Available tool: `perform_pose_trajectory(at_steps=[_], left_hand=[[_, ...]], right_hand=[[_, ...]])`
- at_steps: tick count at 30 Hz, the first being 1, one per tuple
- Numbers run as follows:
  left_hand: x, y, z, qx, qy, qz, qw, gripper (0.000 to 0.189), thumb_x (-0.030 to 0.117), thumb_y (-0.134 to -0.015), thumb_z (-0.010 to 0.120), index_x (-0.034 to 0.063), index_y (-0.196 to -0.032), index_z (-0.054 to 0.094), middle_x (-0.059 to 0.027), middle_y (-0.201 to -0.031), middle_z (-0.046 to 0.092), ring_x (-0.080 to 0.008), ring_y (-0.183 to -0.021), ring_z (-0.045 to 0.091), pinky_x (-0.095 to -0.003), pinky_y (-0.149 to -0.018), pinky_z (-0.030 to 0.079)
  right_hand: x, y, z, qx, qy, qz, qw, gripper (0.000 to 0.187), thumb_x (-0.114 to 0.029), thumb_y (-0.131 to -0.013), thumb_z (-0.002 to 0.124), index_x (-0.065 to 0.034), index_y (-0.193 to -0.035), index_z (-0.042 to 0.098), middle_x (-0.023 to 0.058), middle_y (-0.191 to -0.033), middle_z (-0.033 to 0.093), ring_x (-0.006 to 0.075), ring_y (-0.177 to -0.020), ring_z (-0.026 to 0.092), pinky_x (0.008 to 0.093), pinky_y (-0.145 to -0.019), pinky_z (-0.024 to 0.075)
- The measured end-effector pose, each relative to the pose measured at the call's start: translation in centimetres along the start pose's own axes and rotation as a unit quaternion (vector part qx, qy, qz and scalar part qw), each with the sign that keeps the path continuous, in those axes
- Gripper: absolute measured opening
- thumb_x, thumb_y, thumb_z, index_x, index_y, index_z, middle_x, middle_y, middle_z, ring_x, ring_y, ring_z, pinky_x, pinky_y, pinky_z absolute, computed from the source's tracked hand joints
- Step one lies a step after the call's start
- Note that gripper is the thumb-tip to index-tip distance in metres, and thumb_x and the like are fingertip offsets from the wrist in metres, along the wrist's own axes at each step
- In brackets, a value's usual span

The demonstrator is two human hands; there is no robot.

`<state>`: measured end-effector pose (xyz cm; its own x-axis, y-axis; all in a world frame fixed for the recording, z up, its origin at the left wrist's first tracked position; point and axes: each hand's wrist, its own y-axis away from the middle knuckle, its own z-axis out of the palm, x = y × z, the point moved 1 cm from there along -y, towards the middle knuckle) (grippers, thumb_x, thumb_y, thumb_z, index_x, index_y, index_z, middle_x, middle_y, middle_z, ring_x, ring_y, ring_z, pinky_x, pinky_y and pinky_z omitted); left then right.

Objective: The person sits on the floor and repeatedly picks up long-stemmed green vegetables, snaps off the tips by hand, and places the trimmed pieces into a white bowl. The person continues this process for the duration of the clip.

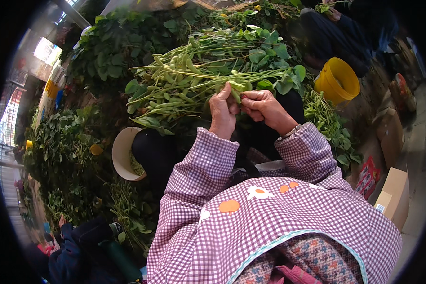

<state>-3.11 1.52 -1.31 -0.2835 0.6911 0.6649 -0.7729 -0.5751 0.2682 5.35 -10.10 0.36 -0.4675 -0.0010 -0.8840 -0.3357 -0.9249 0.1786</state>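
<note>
A heap of cut soybean plants [184, 85] with plump green pods and leaves lies before me, over my knees. My left hand [224, 110] is closed around plant stems, thumb pointing up. Close beside it, my right hand [264, 108] pinches a green soybean pod [236, 97] between thumb and fingertips. Something small and red shows at the right fingertips, too small to make out. To the left of my knee stands a cream-coloured bucket [122, 152] with pale green beans [136, 165] at the bottom.
A yellow bucket [335, 83] stands at the right, by a co-worker's dark-clothed legs [337, 39]. Leafy plants [69, 149] pile up on the left. Another person [78, 245] sits at the lower left. Cardboard boxes [394, 197] and a red packet [367, 177] lie at the right.
</note>
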Motion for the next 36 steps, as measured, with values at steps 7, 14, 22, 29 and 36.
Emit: perform_pose_trajectory(at_steps=[7,14,22,29,36], left_hand=[[1.0,0.9,1.2,0.015,-0.131,0.032,0.991,0.019,0.021,-0.081,0.07,0.0117,-0.072,0.057,0.0041,-0.058,0.05,-0.0044,-0.04,0.039,-0.019,-0.035,0.024],[1.7,1.1,1.1,-0.075,-0.164,0.033,0.983,0.012,0.013,-0.083,0.068,0.0043,-0.088,0.062,-0.0024,-0.074,0.064,-0.0102,-0.056,0.06,-0.0185,-0.04,0.034],[1.4,0.7,0.5,-0.099,-0.125,0.013,0.987,0.018,0.022,-0.089,0.06,0.0039,-0.091,0.061,-0.0031,-0.072,0.062,-0.01,-0.056,0.06,-0.0201,-0.041,0.038],[0.4,0.4,0.0,-0.068,-0.05,0.015,0.996,0.015,0.021,-0.091,0.058,0.0052,-0.091,0.06,-0.0001,-0.072,0.06,-0.0068,-0.052,0.051,-0.0178,-0.042,0.037],[0.2,0.9,0.4,-0.039,0.004,-0.015,0.999,0.01,0.014,-0.092,0.054,0.0047,-0.093,0.058,-0.0001,-0.072,0.059,-0.0054,-0.051,0.049,-0.0172,-0.042,0.037]], right_hand=[[-1.2,-0.5,0.5,0.027,0.204,-0.127,0.97,0.01,-0.005,-0.085,0.056,-0.0003,-0.076,0.06,-0.0045,-0.059,0.046,0.0028,-0.049,0.036,0.0217,-0.043,0.0285],[-2.4,0.1,0.5,0.049,0.246,-0.14,0.958,0.011,-0.001,-0.084,0.054,0.0009,-0.08,0.064,-0.0038,-0.057,0.046,0.0025,-0.05,0.039,0.0203,-0.044,0.0299],[-2.0,0.8,-0.7,0.067,0.077,-0.044,0.994,0.011,-0.009,-0.09,0.054,-0.002,-0.087,0.062,-0.0029,-0.062,0.051,0.0012,-0.044,0.036,0.017,-0.037,0.0225],[-0.5,0.8,1.4,0.151,0.163,-0.162,0.961,0.012,-0.01,-0.084,0.065,0.0001,-0.08,0.06,-0.0013,-0.067,0.056,0.0018,-0.055,0.048,0.0174,-0.045,0.0366],[0.3,0.0,1.9,0.184,0.285,-0.26,0.904,0.016,-0.008,-0.078,0.069,0.0034,-0.082,0.059,0.0042,-0.073,0.06,0.0079,-0.064,0.054,0.0243,-0.057,0.046]])
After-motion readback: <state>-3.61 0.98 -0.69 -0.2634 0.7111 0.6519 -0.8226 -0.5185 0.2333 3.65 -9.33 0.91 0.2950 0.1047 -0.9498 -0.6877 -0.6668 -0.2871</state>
